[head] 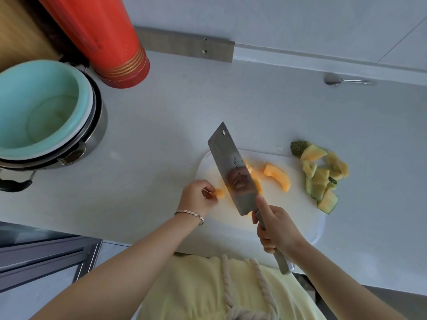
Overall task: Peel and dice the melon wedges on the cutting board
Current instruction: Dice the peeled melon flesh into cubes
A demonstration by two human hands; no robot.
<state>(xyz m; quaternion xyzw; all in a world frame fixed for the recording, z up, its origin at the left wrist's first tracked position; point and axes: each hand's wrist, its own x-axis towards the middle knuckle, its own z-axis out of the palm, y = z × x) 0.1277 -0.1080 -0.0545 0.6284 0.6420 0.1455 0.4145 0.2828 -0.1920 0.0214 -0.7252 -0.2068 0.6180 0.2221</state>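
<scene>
Two hands work close together over the white cutting board (231,229), and that closeness is the main hazard. The right hand (276,229) is clamped around the handle of a cleaver (231,169), forefinger pressed to the blade's heel, blade lifted and tilted above the orange flesh. The left hand (197,197) pinches a small melon piece (218,193) between curled fingertips, just beside the blade's edge; a chop that drifts left could catch them. One peeled wedge (277,176) lies apart to the right, still undiced, and more flesh sits partly hidden behind the blade. Juice on the board may let a slick piece slide under the cut. Rind scraps (321,176) are heaped at the board's right edge, some of them lying off it
</scene>
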